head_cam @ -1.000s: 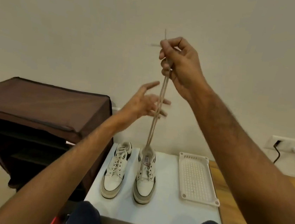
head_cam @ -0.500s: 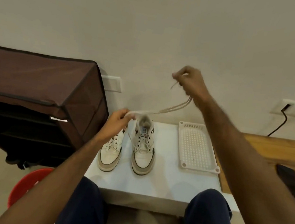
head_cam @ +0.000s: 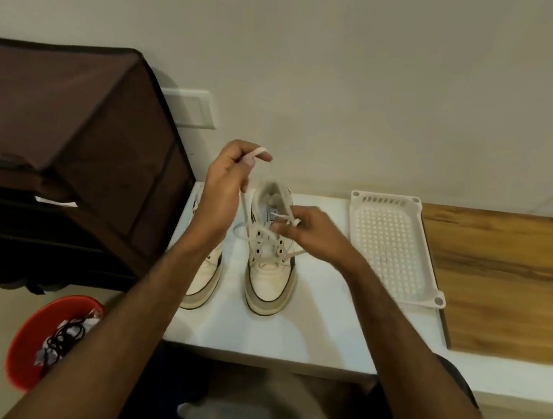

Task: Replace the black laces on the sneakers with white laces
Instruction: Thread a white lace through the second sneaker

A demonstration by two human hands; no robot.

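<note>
Left sneaker [head_cam: 204,270] half behind the left forearm; red bin [head_cam: 35,347] contents indistinct; wall socket at right edge blurred.

Two white low-top sneakers with dark trim [head_cam: 270,263] stand on one white tabletop [head_cam: 253,337], beside one white perforated plastic tray [head_cam: 395,247]. One red round plastic bin [head_cam: 28,346] sits on the floor, and one brown fabric-covered rack [head_cam: 71,124] stands at the side. Two bare hands [head_cam: 303,229] are over the shoes.

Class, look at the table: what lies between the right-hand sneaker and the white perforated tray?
In the head view, only the person's right hand, pinching a white lace, crosses the bare table between the right-hand sneaker and tray.
</note>
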